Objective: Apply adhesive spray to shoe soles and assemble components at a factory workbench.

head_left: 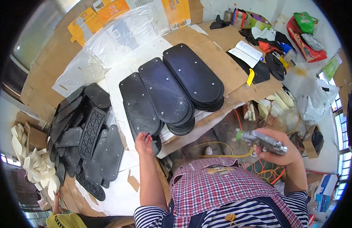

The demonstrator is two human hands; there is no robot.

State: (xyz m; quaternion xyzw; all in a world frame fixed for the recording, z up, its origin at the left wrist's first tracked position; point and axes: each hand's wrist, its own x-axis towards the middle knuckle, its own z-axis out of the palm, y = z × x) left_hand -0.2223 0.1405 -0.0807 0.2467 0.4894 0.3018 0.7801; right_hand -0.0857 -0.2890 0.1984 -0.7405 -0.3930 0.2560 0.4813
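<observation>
My right hand (276, 146) is closed around a metal spray gun (264, 140) with a green ring at its front end, held off the table's near edge. A yellow hose (221, 155) runs close by it. My left hand (145, 143), palm up with fingers apart, is at the near end of the left stack of black panels (140, 102). Its fingertips seem to touch the panel's rim. Beside that stack lie a middle stack (166, 91) and a taller right stack (193, 72) of the same long, rounded panels dotted with small studs.
A loose heap of black panels (113, 152) lies left, beyond it cream-coloured pieces (37, 163). Another person in a yellow top (66, 220) is at the lower left. An open notebook (246, 53) and a yellow cutter (250, 77) lie at the back right. Orange cables (273, 175) trail below.
</observation>
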